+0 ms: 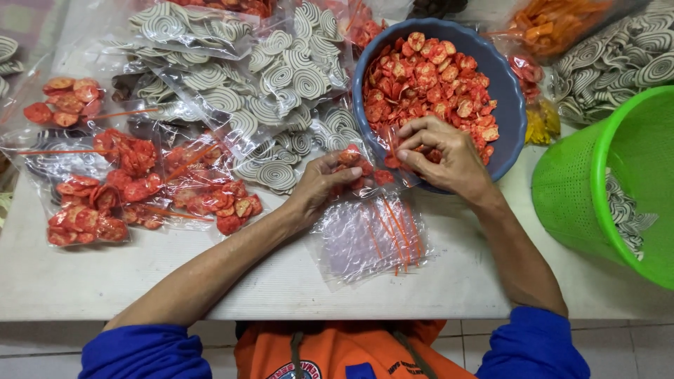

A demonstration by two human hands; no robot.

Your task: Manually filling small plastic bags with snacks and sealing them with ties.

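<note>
A pale, whitish worktable with a plain square front edge fills most of the view under soft, even light that throws only faint shadows, and below its edge shows a floor of light tiles with thin joints.

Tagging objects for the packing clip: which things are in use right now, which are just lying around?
In use:
left hand holding a small clear bag of red crackers
right hand at the bag's mouth
blue bowl of red crackers
stack of empty clear bags

Lying about:
filled red packets
spiral cracker packets
green basket
orange snack bag
</note>
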